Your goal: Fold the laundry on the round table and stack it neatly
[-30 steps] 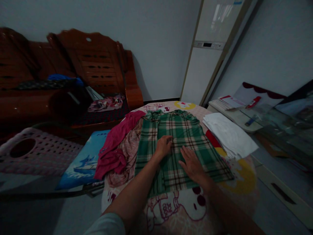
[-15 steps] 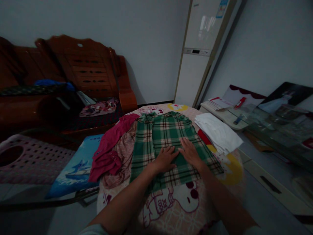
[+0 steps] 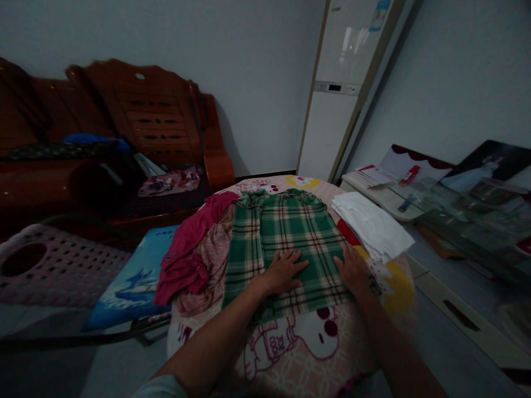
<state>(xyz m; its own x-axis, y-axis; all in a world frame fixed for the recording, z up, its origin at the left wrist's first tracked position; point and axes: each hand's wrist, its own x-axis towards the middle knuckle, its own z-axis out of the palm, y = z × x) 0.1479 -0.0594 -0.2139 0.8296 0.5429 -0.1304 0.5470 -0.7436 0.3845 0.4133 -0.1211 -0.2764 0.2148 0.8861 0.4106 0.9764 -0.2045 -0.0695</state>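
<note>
A green plaid garment [image 3: 290, 226] lies spread over a round table with a patterned cloth [image 3: 302, 370]. My left hand [image 3: 285, 271] rests palm down on the middle of the plaid fabric, fingers spread. Near the garment's right edge, my right hand [image 3: 352, 271] lies on the fabric with its fingers stretched out. Neither hand grips anything. To the left of the plaid garment are a magenta garment [image 3: 186, 276] and a crumpled pinkish-brown one [image 3: 213, 249]. Folded white cloth [image 3: 371, 224] sits at the table's right side.
A wooden bench [image 3: 157, 121] with fabric on its seat stands behind at the left. A blue cushion [image 3: 133, 282] and a pink woven chair [image 3: 62, 265] are nearer. At the right are a glass-topped table [image 3: 456, 221] and papers [image 3: 375, 176].
My right hand has slid right across the plaid fabric, away from my left hand, towards the garment's right edge. My left hand stays at nearly the same spot.
</note>
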